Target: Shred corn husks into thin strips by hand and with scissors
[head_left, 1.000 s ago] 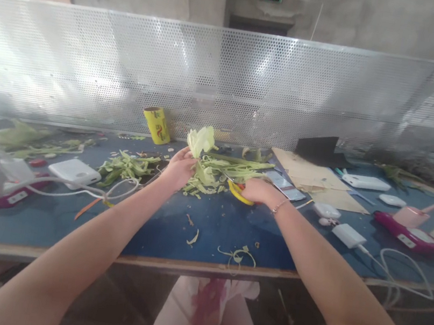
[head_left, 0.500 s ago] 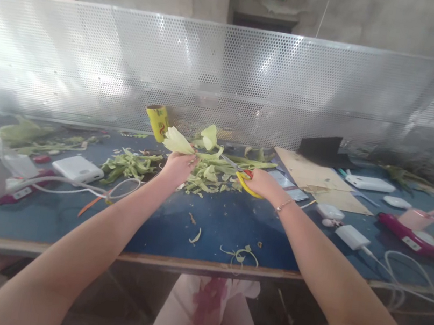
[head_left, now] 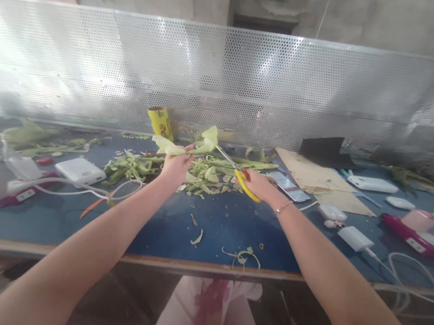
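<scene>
Pale green leafy plant material is pinched in my left hand, above a blue table. My right hand is closed on yellow-handled scissors. Their metal blades point up and left and reach a pale leaf beside the left hand. Whether the blades are parted is hard to tell. Beneath both hands lies a pile of green cuttings and stalks. Another heap of leaves is left of the left hand.
A yellow cylinder leans by the perforated metal screen. At the left are a white box-shaped device and cables. A phone, brown paper, a charger and a magenta power strip lie right.
My left hand has turned, and the leaf end at its left has tipped downward. The scissors' blades now reach up to the pale leaf at its right.
</scene>
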Demonstrator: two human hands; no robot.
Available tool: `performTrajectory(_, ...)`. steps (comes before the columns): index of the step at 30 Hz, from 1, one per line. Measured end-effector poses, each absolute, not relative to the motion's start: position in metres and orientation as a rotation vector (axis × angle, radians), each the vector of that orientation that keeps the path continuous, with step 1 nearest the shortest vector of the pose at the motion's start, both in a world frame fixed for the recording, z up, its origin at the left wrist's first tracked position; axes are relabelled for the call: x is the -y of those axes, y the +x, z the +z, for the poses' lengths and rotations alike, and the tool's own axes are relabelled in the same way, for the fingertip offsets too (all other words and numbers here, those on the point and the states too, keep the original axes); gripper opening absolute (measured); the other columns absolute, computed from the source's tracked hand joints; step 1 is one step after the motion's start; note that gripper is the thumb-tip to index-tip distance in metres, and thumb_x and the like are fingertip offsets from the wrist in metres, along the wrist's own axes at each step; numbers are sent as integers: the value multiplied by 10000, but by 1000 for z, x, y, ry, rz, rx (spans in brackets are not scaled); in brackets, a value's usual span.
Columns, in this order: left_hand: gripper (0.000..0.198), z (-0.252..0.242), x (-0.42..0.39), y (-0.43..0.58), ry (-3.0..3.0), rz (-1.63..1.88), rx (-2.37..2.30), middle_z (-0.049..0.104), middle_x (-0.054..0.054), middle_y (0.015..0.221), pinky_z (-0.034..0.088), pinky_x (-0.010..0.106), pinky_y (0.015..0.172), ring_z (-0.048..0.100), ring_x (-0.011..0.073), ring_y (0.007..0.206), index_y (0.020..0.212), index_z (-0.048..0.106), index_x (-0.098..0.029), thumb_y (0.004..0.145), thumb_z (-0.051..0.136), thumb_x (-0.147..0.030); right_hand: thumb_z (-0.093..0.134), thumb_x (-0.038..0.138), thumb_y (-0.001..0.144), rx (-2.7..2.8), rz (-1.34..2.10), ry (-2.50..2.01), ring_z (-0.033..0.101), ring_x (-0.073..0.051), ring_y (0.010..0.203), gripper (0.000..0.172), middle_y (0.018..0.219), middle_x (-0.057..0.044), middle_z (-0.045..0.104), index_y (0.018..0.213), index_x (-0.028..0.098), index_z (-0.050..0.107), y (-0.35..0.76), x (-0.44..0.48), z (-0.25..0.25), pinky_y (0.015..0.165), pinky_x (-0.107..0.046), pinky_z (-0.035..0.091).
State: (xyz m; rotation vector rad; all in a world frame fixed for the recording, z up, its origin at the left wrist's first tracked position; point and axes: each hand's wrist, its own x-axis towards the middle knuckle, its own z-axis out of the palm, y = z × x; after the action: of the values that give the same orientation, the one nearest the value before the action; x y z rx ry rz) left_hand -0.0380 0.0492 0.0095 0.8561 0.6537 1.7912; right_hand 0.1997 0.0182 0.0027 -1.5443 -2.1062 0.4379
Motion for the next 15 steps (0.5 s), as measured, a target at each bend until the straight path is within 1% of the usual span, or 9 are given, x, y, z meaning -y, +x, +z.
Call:
performTrajectory(4, 274, 11, -45, -36, 889, 1779, -610, 615, 1, 768, 437, 298, 948, 558, 139, 1084, 646, 425, -189, 600, 526, 61, 531, 472, 785, 2117, 474, -1483, 549, -157, 655, 297, 733, -27, 624, 796, 176, 540, 196, -15, 3, 573, -227, 354)
performTrajectory(9, 257, 11, -42, -33, 916, 1695, -580, 623, 18, 810, 426, 290, 962, 555, 133, 1082, 641, 422, -176, 610, 538, 51, 516, 492, 784, 2125, 532, -1451, 521, -142, 585, 315, 659, -7, 585, 762, 178, 520, 193, -16, 1, 534, -230, 333)
performTrajectory(12, 253, 10, -39, -30, 960, 1656, -559, 633, 29, 850, 420, 291, 970, 554, 133, 1084, 636, 420, -172, 619, 536, 53, 508, 511, 782, 2114, 542, -1440, 520, -140, 581, 336, 656, -7, 582, 769, 176, 523, 194, -19, -1, 535, -230, 335)
performTrajectory(15, 251, 9, -37, -28, 994, 1614, -546, 633, 31, 869, 420, 300, 975, 552, 137, 1090, 639, 420, -172, 634, 533, 52, 492, 532, 785, 2101, 576, -1412, 537, -143, 609, 361, 692, -13, 599, 820, 177, 544, 196, -22, -4, 558, -230, 357)
